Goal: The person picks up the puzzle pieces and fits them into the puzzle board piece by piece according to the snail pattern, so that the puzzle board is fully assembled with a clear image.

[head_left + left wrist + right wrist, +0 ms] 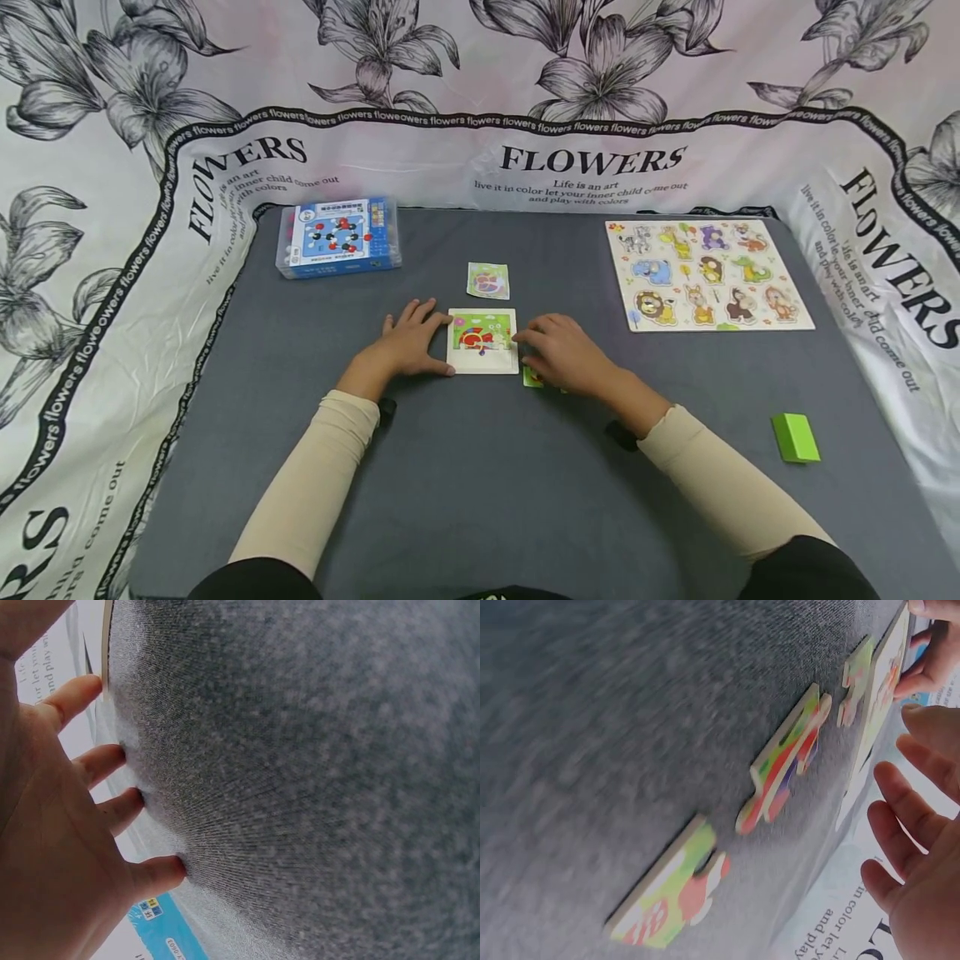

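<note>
A square puzzle board (482, 362) lies flat on the grey table, a red and green picture over its upper part and a pale strip below. My left hand (408, 342) is spread at its left side, thumb and index fingertip right at the edge; the left wrist view shows the other fingertips on the cloth. My right hand (566, 354) hovers by the board's right edge with fingers loosely bent and apart, pinching nothing. Under it lie loose jigsaw pieces: a red and green one (784, 761), a green one with red shapes (671, 889) and a smaller one (855, 679).
A small picture card (488, 281) lies beyond the board. At the back left stands a clear-and-blue box (341, 237) with a molecule picture. An animal puzzle board (708, 275) is at the back right, and a green block (796, 437) sits at the right.
</note>
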Available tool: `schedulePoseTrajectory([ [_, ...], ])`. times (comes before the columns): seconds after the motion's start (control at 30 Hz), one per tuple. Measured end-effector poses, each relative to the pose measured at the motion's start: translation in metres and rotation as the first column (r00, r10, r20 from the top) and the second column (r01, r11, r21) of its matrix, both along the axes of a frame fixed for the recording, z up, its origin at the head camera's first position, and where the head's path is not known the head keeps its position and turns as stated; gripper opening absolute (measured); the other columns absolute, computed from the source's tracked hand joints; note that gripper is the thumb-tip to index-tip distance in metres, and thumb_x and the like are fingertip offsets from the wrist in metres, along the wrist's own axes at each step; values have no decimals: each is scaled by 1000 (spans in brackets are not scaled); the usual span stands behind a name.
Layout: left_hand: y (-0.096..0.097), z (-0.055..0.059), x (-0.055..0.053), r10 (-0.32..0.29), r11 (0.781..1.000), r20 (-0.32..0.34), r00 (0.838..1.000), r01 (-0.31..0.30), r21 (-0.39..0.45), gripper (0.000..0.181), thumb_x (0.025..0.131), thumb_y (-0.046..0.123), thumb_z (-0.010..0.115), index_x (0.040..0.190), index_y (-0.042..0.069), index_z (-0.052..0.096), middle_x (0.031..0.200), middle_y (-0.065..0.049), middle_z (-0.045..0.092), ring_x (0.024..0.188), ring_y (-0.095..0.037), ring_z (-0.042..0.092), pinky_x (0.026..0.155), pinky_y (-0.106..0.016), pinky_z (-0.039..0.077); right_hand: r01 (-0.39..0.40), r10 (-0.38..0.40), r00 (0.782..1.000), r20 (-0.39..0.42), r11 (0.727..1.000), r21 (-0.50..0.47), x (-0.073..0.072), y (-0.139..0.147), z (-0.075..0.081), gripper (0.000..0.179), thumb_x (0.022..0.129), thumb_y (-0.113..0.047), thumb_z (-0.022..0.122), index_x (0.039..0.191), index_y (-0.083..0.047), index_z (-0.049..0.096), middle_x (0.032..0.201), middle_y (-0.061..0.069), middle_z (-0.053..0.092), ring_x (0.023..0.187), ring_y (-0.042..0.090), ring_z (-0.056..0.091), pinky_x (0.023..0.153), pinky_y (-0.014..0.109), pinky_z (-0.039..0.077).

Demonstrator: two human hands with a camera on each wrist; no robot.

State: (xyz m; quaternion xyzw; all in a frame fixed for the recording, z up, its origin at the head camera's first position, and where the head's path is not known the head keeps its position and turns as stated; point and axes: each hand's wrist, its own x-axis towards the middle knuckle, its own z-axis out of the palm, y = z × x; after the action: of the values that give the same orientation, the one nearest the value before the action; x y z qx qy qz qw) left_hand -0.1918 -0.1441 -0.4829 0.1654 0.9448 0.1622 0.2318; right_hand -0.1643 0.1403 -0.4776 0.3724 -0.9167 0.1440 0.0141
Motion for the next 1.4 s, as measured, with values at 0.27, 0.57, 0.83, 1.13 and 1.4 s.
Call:
schedulePoseTrajectory([
  [0.27,-2,-1,-2,3,1000,-5,1000,-3,1,91,77,55,76,151,24,34,163,-9,7,150,-34,-2,112,-69,4,-13,13,1000,-15,1000,5,6,11,1,32,87,-19,73,116,-8,69,108,10,65,107,31,57,98,51,42],
  [0.57,-1,-2,-2,4,1000,0,1000,-4,-11,91,77,55,76,151,25,33,163,-9,7,150,-34,-3,112,-68,4,-25,25,1000,4,999,26,16,18,-3,35,83,-25,77,114,-10,70,103,8,66,105,30,59,97,51,42],
  [0.83,-1,2,-1,-6,1000,16,1000,6,-5,91,78,55,75,151,24,33,163,-10,6,150,-35,-2,112,-69,5,-29,28,999,26,999,26,21,17,-7,36,82,-25,79,114,-10,70,100,6,66,101,28,59,93,50,43],
  [1.13,-3,3,0,-2,1000,20,1000,2,2,90,78,55,75,152,25,32,163,-10,6,150,-34,-2,112,-69,5,-36,36,999,5,999,25,22,13,-10,32,81,-18,79,111,-11,71,93,3,64,96,25,59,92,48,44],
  [1.4,-4,1,-1,-14,1000,12,1000,14,19,89,78,54,75,151,25,34,163,-10,7,150,-34,-2,111,-69,5,-27,26,1000,13,999,38,20,14,-5,33,82,-18,78,113,-11,71,97,4,66,96,24,59,93,47,44],
])
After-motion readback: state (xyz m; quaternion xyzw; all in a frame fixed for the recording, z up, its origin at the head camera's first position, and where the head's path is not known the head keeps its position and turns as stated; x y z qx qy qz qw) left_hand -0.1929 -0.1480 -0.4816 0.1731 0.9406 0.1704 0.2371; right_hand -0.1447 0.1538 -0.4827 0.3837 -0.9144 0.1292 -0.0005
